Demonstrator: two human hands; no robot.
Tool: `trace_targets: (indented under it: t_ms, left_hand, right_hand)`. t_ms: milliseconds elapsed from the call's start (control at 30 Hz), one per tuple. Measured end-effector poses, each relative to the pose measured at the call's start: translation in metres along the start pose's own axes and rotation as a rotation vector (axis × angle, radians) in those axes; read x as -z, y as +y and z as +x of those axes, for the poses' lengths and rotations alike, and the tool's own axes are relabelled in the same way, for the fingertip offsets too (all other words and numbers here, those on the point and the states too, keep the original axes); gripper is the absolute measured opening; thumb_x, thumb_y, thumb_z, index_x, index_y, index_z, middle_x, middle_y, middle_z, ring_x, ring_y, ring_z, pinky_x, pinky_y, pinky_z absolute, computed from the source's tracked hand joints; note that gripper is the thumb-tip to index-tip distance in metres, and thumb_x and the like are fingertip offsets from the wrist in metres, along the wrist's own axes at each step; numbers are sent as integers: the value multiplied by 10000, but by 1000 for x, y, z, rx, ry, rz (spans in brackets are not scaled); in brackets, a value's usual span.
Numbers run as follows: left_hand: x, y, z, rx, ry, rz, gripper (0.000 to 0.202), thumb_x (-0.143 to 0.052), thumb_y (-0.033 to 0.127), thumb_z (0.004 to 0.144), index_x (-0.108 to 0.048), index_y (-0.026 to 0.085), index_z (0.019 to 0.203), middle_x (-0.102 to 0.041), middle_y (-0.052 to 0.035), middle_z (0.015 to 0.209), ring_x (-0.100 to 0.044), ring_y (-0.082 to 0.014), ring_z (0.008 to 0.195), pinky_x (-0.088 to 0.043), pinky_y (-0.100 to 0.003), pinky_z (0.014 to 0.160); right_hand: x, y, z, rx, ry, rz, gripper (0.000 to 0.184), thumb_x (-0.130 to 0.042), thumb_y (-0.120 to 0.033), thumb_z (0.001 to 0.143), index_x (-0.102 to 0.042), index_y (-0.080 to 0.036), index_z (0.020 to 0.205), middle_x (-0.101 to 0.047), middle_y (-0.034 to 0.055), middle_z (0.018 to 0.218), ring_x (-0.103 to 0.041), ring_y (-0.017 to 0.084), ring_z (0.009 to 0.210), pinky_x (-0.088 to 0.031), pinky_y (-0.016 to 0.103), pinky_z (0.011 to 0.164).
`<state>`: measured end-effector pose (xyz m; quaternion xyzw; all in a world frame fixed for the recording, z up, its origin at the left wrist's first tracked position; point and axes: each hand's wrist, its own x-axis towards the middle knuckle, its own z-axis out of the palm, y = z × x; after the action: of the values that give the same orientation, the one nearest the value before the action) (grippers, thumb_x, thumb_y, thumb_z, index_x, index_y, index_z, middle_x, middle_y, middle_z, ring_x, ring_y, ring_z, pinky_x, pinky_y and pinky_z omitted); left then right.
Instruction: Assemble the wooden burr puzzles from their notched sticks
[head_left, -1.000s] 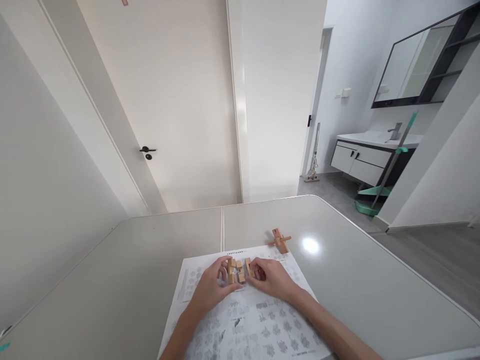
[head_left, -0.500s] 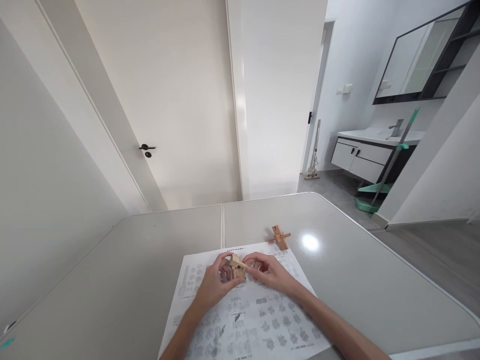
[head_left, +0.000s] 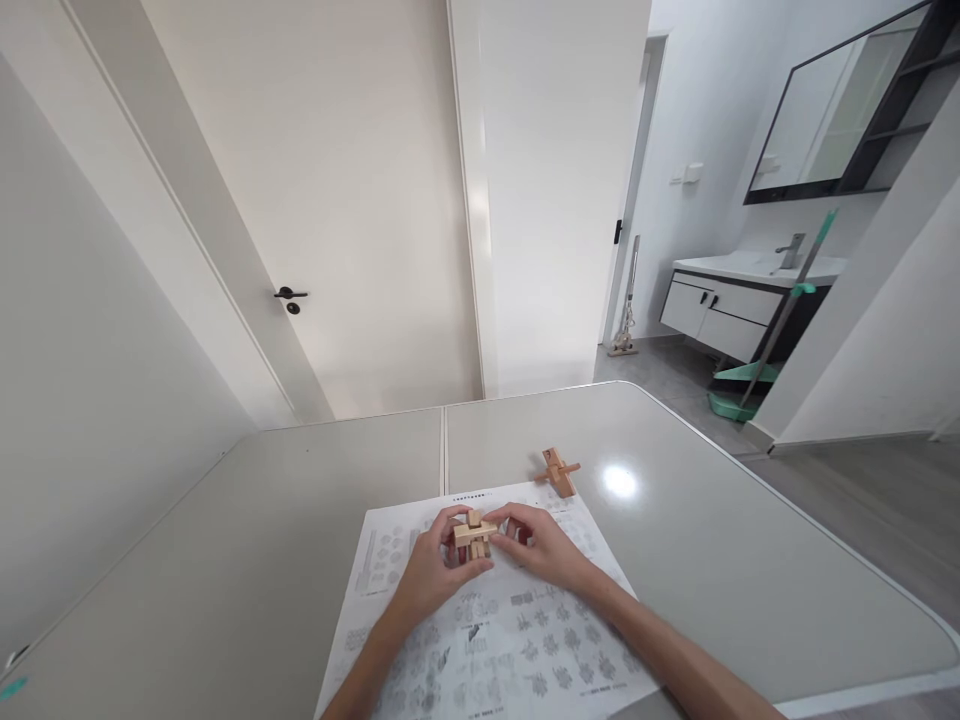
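Note:
A small cluster of light wooden puzzle pieces [head_left: 474, 536] is held just above a printed instruction sheet [head_left: 495, 640] on the grey table [head_left: 247, 560]. My left hand [head_left: 429, 572] is closed round the cluster's left and near side. My right hand [head_left: 541, 546] pinches its right end with the fingertips. An assembled wooden cross-shaped puzzle [head_left: 559, 471] lies on the table beyond the sheet, to the right of both hands.
A white door with a black handle [head_left: 291, 296] stands behind the table. To the right, an open doorway shows a vanity cabinet [head_left: 720, 310], a mirror [head_left: 825, 120] and a green mop with dustpan [head_left: 757, 370]. The table's right edge [head_left: 847, 560] runs diagonally.
The separate wooden pieces that lay between my hands on the sheet have been brought together into one cluster and lifted slightly. Both hands have closed in on it.

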<state>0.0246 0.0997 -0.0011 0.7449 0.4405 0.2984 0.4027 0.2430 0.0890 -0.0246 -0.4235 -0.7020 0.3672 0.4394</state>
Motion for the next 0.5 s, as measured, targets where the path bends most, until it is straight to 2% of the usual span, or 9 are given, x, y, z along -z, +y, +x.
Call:
trace_targets:
  t_ms: [133, 367, 500]
  left_hand:
    - [-1, -3, 0, 0, 19, -30, 569, -796, 407, 782, -537, 250, 1264, -660, 17, 841, -534, -145, 694, -435, -263, 641]
    - [-1, -2, 1, 2, -1, -150, 579, -812, 438, 765, -550, 238, 1241, -682, -25, 900, -571, -160, 742, -457, -278, 677]
    - [0, -2, 2, 0, -12, -201, 600, -839, 420, 746, -549, 237, 1238, -681, -16, 887, -551, -145, 719, -453, -270, 681]
  right_hand:
    - [-3, 5, 0, -15, 14, -18, 255, -652, -431, 923, -697, -214, 1047, -668, 15, 762, -560, 157, 624, -471, 275, 594]
    - [-6, 6, -1, 17, 43, -59, 266, -623, -467, 941, -673, -223, 1035, -654, 11, 769, -553, 156, 619, -452, 273, 594]
    - [-9, 7, -1, 35, 55, -77, 239, -615, -449, 950, -656, -227, 1030, -653, 8, 787, -563, 155, 621, -459, 276, 603]
